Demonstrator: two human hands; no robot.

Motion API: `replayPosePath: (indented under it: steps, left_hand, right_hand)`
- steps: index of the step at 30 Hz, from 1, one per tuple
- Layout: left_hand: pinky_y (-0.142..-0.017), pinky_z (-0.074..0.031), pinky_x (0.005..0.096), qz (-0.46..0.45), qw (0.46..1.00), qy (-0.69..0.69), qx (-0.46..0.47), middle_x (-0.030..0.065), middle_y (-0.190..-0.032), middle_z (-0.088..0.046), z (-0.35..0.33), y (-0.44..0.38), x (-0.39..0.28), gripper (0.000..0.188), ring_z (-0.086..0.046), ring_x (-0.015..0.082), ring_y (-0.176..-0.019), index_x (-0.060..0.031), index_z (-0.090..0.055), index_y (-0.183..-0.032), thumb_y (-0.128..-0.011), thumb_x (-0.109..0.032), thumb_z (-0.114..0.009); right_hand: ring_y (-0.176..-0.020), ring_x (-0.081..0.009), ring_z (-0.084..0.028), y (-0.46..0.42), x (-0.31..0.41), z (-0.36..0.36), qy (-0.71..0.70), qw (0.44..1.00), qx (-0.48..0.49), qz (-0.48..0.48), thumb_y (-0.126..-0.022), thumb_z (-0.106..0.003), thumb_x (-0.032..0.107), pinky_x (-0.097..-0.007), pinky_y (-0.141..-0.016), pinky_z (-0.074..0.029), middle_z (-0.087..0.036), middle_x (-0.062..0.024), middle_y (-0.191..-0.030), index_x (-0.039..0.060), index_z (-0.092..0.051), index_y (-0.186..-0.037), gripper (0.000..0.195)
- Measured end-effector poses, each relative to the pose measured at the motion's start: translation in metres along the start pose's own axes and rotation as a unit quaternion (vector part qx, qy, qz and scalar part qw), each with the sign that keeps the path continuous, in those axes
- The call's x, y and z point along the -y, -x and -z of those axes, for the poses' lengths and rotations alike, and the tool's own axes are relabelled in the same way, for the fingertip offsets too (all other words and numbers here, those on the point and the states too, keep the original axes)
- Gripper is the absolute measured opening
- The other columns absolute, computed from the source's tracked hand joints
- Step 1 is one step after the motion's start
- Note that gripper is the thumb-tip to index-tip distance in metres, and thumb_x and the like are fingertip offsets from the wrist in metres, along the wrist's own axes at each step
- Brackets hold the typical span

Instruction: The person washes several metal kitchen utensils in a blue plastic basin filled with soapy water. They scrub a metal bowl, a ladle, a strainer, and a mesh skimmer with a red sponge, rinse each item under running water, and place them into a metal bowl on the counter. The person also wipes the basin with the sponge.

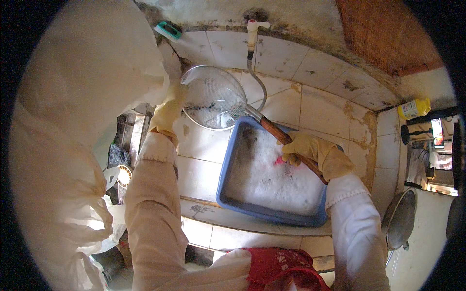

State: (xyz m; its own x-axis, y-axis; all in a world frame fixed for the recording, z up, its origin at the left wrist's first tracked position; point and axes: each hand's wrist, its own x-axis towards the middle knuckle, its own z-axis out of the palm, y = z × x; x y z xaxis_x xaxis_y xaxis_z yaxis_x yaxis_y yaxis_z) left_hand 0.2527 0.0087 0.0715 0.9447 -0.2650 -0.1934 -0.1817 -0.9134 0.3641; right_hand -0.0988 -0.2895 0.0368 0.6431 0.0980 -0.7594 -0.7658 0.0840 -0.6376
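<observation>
My right hand (304, 151), in a yellow glove, is closed around the wooden handle of a large wire-mesh strainer (214, 96). The strainer lies or hovers over the white tiles, left of and behind a blue plastic basin (224, 182). White suds (280, 185) cover the water in the basin. Something pink (279, 160) shows just below my right hand. My gloved left hand (169, 109) is at the strainer's left rim; its fingers are blurred and partly out of sight, so its grip cannot be told.
A white tap (252, 32) with a grey hose (260, 82) is on the back wall. A green brush (167, 30) rests on the ledge. At right are a yellow container (414, 108) and a metal pan (399, 218). Pale plastic sheeting (80, 72) hangs at left.
</observation>
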Motion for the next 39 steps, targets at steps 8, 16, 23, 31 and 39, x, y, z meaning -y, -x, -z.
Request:
replayPosePath:
  steps: [8,16,23,31,39]
  left_hand:
    - [-0.091,-0.054,0.0504,-0.152,0.984,-0.079,-0.038,0.021,-0.121,-0.071,-0.014,-0.004,0.075,0.038,-0.069,0.0419,-0.106,-0.005,-0.068,-0.122,-0.103,-0.033,-0.051]
    - [-0.095,-0.054,0.0507,-0.149,0.987,-0.026,0.052,0.0263,-0.125,-0.069,-0.008,-0.003,-0.052,0.045,-0.066,0.0476,-0.115,-0.0064,-0.069,-0.124,-0.101,-0.042,-0.052]
    - [-0.095,-0.055,0.0505,-0.241,0.951,-0.11,0.158,0.0218,-0.117,-0.073,-0.025,0.0,-0.035,0.04,-0.069,0.0424,-0.111,-0.0071,-0.073,-0.116,-0.101,-0.039,-0.055]
    - [-0.084,-0.061,0.0466,-0.15,0.972,-0.143,0.113,0.0174,-0.098,-0.075,-0.014,0.045,-0.066,0.027,-0.074,0.0324,-0.1,-0.0059,-0.075,-0.104,-0.101,-0.022,-0.055]
    - [-0.093,-0.058,0.046,-0.114,0.919,-0.318,0.205,0.0185,-0.121,-0.074,-0.039,-0.003,-0.007,0.035,-0.073,0.0353,-0.111,-0.0075,-0.077,-0.117,-0.1,-0.032,-0.057]
  right_hand:
    - [-0.057,-0.0215,-0.064,0.0,-0.006,-0.007,0.021,0.999,-0.024,0.018,-0.094,-0.071,0.017,-0.0384,-0.051,-0.053,-0.071,-0.0146,-0.085,0.0026,-0.054,-0.136,0.047]
    - [-0.056,-0.0213,-0.063,-0.001,-0.011,-0.003,0.056,0.996,-0.061,0.026,-0.092,-0.071,0.016,-0.0379,-0.05,-0.054,-0.071,-0.0135,-0.085,0.0007,-0.055,-0.134,0.047]
    - [-0.055,-0.0204,-0.063,-0.007,0.006,-0.02,0.006,0.996,-0.078,0.033,-0.093,-0.069,0.014,-0.0366,-0.048,-0.051,-0.071,-0.0147,-0.087,-0.0022,-0.057,-0.133,0.044]
    - [-0.056,-0.0205,-0.062,0.005,0.017,-0.015,0.075,0.989,-0.119,0.037,-0.093,-0.067,0.01,-0.0372,-0.046,-0.051,-0.068,-0.014,-0.088,0.0004,-0.057,-0.126,0.036]
    - [-0.063,-0.0215,-0.068,-0.011,0.021,-0.03,0.164,0.977,-0.115,0.078,-0.091,-0.069,0.015,-0.0384,-0.051,-0.055,-0.073,-0.0149,-0.088,-0.0012,-0.06,-0.122,0.035]
